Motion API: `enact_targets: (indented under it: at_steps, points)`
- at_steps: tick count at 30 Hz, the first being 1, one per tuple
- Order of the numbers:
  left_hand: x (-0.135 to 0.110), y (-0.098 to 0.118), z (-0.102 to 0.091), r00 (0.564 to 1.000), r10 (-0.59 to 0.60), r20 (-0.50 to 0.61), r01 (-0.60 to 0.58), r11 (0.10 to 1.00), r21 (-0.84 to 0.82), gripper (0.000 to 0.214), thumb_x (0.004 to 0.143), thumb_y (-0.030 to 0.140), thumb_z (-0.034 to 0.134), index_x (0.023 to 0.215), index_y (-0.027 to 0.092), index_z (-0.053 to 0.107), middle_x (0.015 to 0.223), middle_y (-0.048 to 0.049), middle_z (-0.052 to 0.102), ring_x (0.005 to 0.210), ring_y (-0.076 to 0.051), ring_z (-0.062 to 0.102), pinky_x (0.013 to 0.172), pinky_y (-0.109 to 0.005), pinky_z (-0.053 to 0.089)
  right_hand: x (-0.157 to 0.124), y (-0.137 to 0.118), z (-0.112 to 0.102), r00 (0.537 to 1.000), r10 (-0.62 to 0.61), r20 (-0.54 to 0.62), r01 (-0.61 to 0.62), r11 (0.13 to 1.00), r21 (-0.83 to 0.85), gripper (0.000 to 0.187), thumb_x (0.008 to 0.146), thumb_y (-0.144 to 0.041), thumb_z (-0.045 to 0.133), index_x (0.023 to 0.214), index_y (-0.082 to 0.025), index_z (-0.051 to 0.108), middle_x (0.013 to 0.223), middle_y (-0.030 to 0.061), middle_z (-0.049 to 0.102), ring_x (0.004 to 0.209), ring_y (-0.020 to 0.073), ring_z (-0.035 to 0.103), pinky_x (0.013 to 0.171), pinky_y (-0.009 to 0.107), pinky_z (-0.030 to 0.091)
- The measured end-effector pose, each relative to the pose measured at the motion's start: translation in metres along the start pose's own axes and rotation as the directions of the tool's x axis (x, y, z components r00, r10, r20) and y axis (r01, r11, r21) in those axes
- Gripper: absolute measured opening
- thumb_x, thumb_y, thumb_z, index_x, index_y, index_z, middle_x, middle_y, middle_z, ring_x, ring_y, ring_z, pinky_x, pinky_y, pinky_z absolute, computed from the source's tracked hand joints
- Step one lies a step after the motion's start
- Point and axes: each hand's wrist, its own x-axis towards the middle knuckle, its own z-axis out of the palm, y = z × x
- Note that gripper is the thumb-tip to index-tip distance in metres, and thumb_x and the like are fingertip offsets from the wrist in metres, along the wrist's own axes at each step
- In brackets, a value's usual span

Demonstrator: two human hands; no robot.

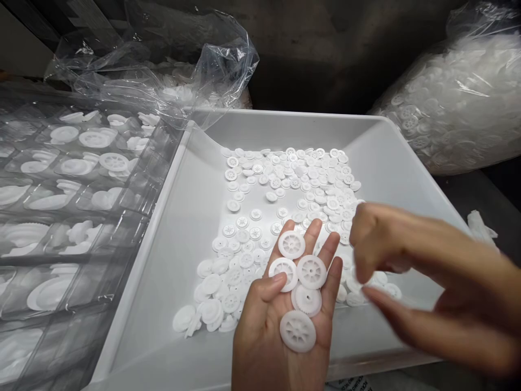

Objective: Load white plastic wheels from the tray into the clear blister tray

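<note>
My left hand, palm up above the bin, holds several white plastic gears. They lie across the palm and fingers, with the thumb resting on one of them. Spokes show on most; another gear has a plain face with a small centre hole. To the right, my right hand is smeared by motion, its fingers bent and its thumb near the index fingertip. Whether something sits between those fingertips cannot be made out. Loose white gears are spread over the bin floor below both hands.
A pale grey bin with sloping walls surrounds the loose gears. At left, clear compartment trays hold white parts. A clear plastic bag stands behind the bin, and a full bag of white parts at the back right.
</note>
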Motion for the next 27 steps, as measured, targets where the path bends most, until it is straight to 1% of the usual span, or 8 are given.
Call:
enact_targets:
  at_steps: [2,3,7,10,15,19,24,27]
  points:
    - [0.001,0.001,-0.002,0.999,-0.04,0.007,0.04,0.999,-0.004,0.076,0.091,0.02,0.052,0.16,0.016,0.023,0.14,-0.0125,0.067,0.125,-0.025,0.067,0.106,-0.034,0.055,-0.001,0.001,0.008,0.989,-0.085,0.123,0.109,0.973,-0.203,0.018,0.096,-0.012,0.06,0.108,-0.024,0.055,0.096,0.0009,0.055,0.077,0.0132,0.054,0.062,0.025,0.047]
    - [0.002,0.001,-0.002,0.998,-0.059,0.01,0.059,0.998,0.003,0.074,0.091,0.021,0.053,0.159,0.016,0.026,0.14,-0.0119,0.067,0.126,-0.025,0.067,0.106,-0.034,0.055,-0.001,0.003,0.012,0.984,-0.108,0.141,0.143,0.952,-0.271,0.016,0.098,-0.012,0.058,0.111,-0.022,0.055,0.098,0.0018,0.055,0.078,0.0137,0.055,0.062,0.026,0.047]
    - [0.003,-0.002,0.001,0.998,-0.053,0.019,0.052,0.998,0.037,0.052,0.09,0.022,0.049,0.142,0.02,0.053,0.131,-0.0066,0.074,0.126,-0.024,0.067,0.106,-0.033,0.055,0.002,0.009,0.016,0.985,-0.159,0.064,0.172,0.905,-0.389,0.017,0.103,-0.018,0.057,0.119,-0.017,0.057,0.099,0.001,0.054,0.08,0.0117,0.054,0.066,0.026,0.046]
    - [0.004,-0.004,0.004,0.999,-0.041,-0.001,0.041,0.998,0.049,0.042,0.092,0.022,0.046,0.13,0.024,0.063,0.124,-0.003,0.078,0.128,-0.022,0.065,0.106,-0.033,0.054,0.003,0.011,0.013,0.987,-0.153,0.039,0.156,0.897,-0.413,0.024,0.101,-0.02,0.062,0.125,-0.016,0.058,0.095,-0.001,0.052,0.077,0.0097,0.052,0.065,0.026,0.044]
    - [0.003,-0.004,0.008,0.996,-0.048,-0.079,0.056,0.994,0.096,0.055,0.091,0.023,0.045,0.145,0.026,0.054,0.125,-0.0044,0.077,0.131,-0.023,0.063,0.114,-0.037,0.047,0.002,0.012,0.009,0.993,-0.117,-0.026,0.096,0.904,-0.417,0.029,0.097,-0.022,0.069,0.124,-0.017,0.058,0.094,-0.0018,0.053,0.075,0.0103,0.054,0.065,0.027,0.045]
    - [0.002,-0.005,0.011,0.998,-0.036,-0.056,0.04,0.996,0.078,0.067,0.09,0.019,0.046,0.156,0.019,0.04,0.116,-0.0096,0.08,0.122,-0.023,0.069,0.11,-0.036,0.05,0.0,0.013,0.007,0.993,-0.092,-0.068,0.044,0.856,-0.515,0.028,0.102,-0.027,0.061,0.129,-0.017,0.058,0.092,-0.0017,0.053,0.073,0.0103,0.054,0.066,0.028,0.046]
    - [0.004,-0.006,0.013,0.996,-0.027,-0.08,0.037,0.992,0.122,0.061,0.09,0.023,0.045,0.151,0.023,0.051,0.121,-0.0059,0.079,0.126,-0.026,0.066,0.115,-0.04,0.047,-0.002,0.006,0.009,0.985,-0.161,0.067,0.173,0.849,-0.5,0.03,0.104,-0.019,0.055,0.134,-0.015,0.054,0.094,-0.0003,0.053,0.073,0.0108,0.049,0.06,0.028,0.04]
    - [0.004,-0.006,0.013,0.996,-0.046,-0.081,0.055,0.991,0.125,0.062,0.088,0.025,0.046,0.15,0.023,0.052,0.123,-0.0055,0.078,0.131,-0.029,0.063,0.115,-0.043,0.047,-0.002,-0.002,0.014,0.978,-0.168,0.126,0.207,0.869,-0.45,0.026,0.108,-0.016,0.041,0.127,-0.013,0.058,0.087,-0.0007,0.052,0.069,0.0122,0.044,0.057,0.029,0.035]
